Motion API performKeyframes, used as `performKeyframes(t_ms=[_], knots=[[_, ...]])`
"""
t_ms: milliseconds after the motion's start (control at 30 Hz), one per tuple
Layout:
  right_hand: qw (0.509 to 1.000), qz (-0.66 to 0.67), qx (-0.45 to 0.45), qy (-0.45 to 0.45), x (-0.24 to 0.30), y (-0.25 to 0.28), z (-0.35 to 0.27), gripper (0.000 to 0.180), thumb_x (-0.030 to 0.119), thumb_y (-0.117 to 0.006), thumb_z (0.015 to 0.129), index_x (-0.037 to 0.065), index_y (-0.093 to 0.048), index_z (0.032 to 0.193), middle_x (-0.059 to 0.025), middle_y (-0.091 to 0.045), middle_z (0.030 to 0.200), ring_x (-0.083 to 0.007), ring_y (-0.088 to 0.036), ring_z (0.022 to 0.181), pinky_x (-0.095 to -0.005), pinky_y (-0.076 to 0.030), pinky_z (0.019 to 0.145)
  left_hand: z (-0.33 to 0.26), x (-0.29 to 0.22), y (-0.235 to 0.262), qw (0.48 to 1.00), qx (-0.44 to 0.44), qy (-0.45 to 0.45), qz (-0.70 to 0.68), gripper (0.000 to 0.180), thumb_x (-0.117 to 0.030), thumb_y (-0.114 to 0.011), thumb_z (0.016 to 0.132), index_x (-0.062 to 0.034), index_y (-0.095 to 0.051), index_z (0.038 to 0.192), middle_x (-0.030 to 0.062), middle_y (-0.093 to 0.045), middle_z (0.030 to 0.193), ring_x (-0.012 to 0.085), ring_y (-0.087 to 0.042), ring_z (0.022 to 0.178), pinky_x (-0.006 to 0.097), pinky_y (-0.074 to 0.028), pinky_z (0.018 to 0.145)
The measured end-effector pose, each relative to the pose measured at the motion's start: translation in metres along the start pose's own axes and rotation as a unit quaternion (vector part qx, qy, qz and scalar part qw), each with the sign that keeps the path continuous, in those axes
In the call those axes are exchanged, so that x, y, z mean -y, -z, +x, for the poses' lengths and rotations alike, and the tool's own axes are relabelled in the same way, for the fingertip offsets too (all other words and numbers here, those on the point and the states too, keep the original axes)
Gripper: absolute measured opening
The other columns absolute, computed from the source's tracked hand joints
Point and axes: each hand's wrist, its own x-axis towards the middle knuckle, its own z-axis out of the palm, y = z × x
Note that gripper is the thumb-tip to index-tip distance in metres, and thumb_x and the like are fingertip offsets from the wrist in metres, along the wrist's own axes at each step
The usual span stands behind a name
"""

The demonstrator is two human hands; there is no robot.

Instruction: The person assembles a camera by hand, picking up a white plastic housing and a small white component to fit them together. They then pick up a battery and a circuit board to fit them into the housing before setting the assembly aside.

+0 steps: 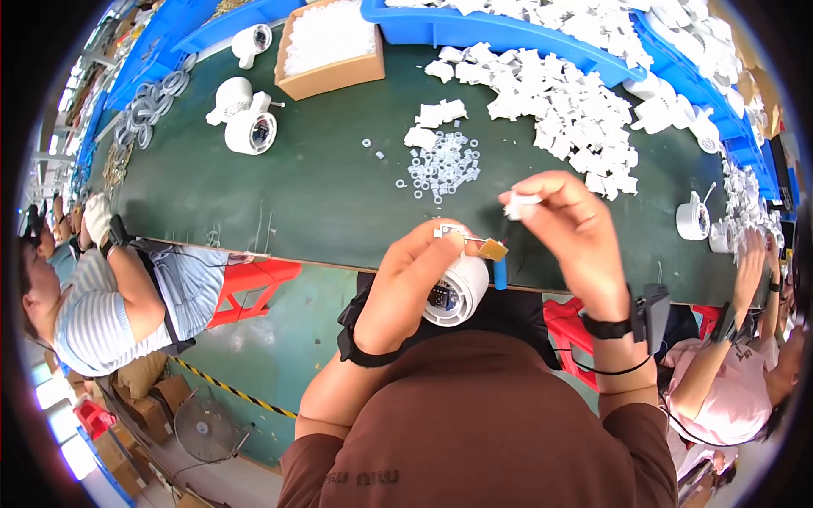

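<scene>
My left hand [406,284] is closed around a white security camera [464,288] at the table's near edge, its lens end tilted down toward me. Beside my left thumb, a small yellow square piece [492,249] sits at the end of thin wires by the camera's top. A blue cylindrical thing [500,273] hangs just right of the camera; what it belongs to is unclear. My right hand [572,220], raised to the right, pinches a small white plastic part [520,205]. Beyond my hands lies a pile of small clear rings [444,165], with a few white plastic pieces [440,113] behind it.
A large heap of white plastic parts [550,97] spreads before blue bins [508,35]. A cardboard box [330,76] of white pieces stands far left, near more cameras [251,132]. Cable coils [152,106] lie at the left. Co-workers sit on both sides; a red stool [254,284] is at left.
</scene>
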Motion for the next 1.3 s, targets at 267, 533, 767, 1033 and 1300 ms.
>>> performKeyframes(t_ms=[267,533,767,1033,1300], knots=[[0.998,0.048,-0.024,0.019,-0.012,-0.011,-0.016,0.010,0.001,-0.067,0.097,0.003,-0.064,0.106,-0.0083,-0.064,0.116,-0.0144,-0.062,0.106,-0.0309,-0.050,0.095,-0.003,-0.001,-0.008,0.998,0.043,-0.035,-0.017,0.024,-0.020,-0.049,0.107,-0.0015,-0.063,0.113,0.0060,-0.069,0.110,0.0086,-0.063,0.091,0.026,-0.051,0.080],[0.995,0.037,0.090,0.030,-0.015,-0.010,-0.018,0.028,-0.002,-0.065,0.097,0.002,-0.064,0.124,-0.0055,-0.058,0.124,-0.0136,-0.059,0.109,-0.0308,-0.050,0.095,0.000,0.006,-0.003,0.999,0.008,-0.031,-0.012,0.025,-0.022,-0.052,0.104,-0.0005,-0.063,0.112,0.0097,-0.068,0.109,0.0133,-0.065,0.090,0.027,-0.052,0.078],[0.910,-0.307,0.214,0.178,0.023,0.009,-0.005,0.039,-0.005,-0.074,0.086,0.008,-0.070,0.123,-0.0084,-0.067,0.102,-0.0216,-0.065,0.090,-0.0335,-0.055,0.076,0.000,-0.001,-0.001,0.998,0.056,-0.006,0.011,0.025,-0.024,-0.051,0.108,-0.0014,-0.061,0.112,0.0053,-0.069,0.092,0.0093,-0.064,0.080,0.025,-0.051,0.072],[0.817,-0.481,0.191,0.254,0.029,0.006,-0.004,0.041,-0.005,-0.074,0.078,0.007,-0.070,0.118,-0.0083,-0.067,0.099,-0.0274,-0.064,0.085,-0.0374,-0.054,0.072,-0.001,-0.001,-0.001,0.998,0.049,-0.002,0.026,0.025,-0.022,-0.052,0.107,-0.0007,-0.063,0.109,0.0065,-0.069,0.094,0.0089,-0.063,0.080,0.025,-0.051,0.072],[0.993,0.007,0.114,0.011,0.050,-0.012,-0.039,0.036,-0.013,-0.059,0.089,-0.004,-0.061,0.124,-0.0164,-0.066,0.116,-0.0262,-0.068,0.113,-0.0394,-0.055,0.098,-0.008,-0.009,-0.019,0.975,-0.094,-0.197,0.045,0.017,-0.014,-0.056,0.104,-0.0005,-0.065,0.109,0.0073,-0.070,0.101,0.0138,-0.063,0.084,0.029,-0.051,0.077]])
